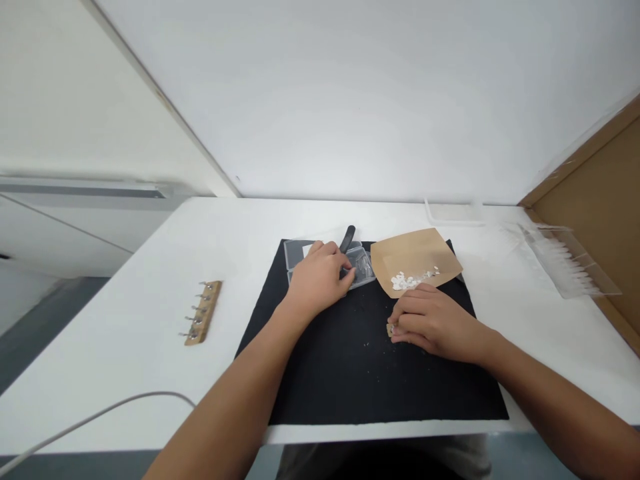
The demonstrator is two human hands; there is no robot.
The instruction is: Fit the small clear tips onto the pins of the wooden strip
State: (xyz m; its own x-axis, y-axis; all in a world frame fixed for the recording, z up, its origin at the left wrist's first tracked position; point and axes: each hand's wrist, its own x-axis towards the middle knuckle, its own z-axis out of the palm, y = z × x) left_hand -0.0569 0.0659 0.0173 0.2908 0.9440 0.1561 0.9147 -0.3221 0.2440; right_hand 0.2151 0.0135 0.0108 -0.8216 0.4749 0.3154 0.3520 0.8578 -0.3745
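Looks like a picking step: left hand [323, 275] half-curled, plastic case [369, 268] right under it (holding anything? can't tell), right hand [423, 319] pinching a small tan piece [389, 329]. Next probably needs delicate fingers.

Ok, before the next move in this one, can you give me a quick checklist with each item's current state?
1. Right hand pinching the small brown piece: ok.
2. Left hand at the clear plastic box: ok, reaching over it.
3. Left hand gripping something: cannot tell, the hand hides it.
4. White bits contained on the brown paper tray: ok.
5. Black mat free of specks: not ok, pale specks lie on it.
6. Wooden strip off the mat: ok.
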